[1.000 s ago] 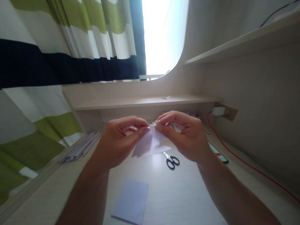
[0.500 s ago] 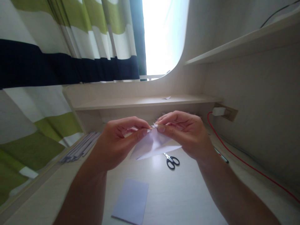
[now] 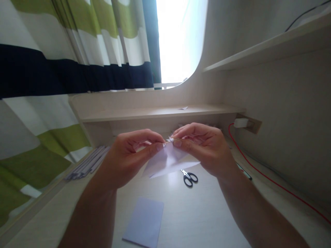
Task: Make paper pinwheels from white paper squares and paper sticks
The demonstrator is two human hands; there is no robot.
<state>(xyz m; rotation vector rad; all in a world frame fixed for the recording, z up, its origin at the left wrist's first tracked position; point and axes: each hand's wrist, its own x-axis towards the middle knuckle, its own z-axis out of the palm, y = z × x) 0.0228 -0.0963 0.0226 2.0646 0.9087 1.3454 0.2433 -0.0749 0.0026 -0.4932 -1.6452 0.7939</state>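
Note:
Both of my hands are raised above the desk and pinch the same folded white paper piece (image 3: 168, 160) at its top tip. My left hand (image 3: 129, 156) grips it from the left with thumb and forefinger. My right hand (image 3: 204, 148) pinches it from the right, fingertips almost touching the left ones. The paper hangs down between the hands as a pointed, layered shape. Its upper folds are hidden by my fingers.
A flat white sheet (image 3: 144, 222) lies on the desk (image 3: 196, 213) near me. Small black-handled scissors (image 3: 190, 178) lie beyond it. A phone (image 3: 244, 171) and a red cable (image 3: 274, 182) run along the right wall. Paper strips (image 3: 88, 162) lie left, by the striped curtain (image 3: 51, 69).
The folded paper has turned slightly, its lower right corner swinging out to the right. Both hands have stayed in almost the same place, still pinching the tip.

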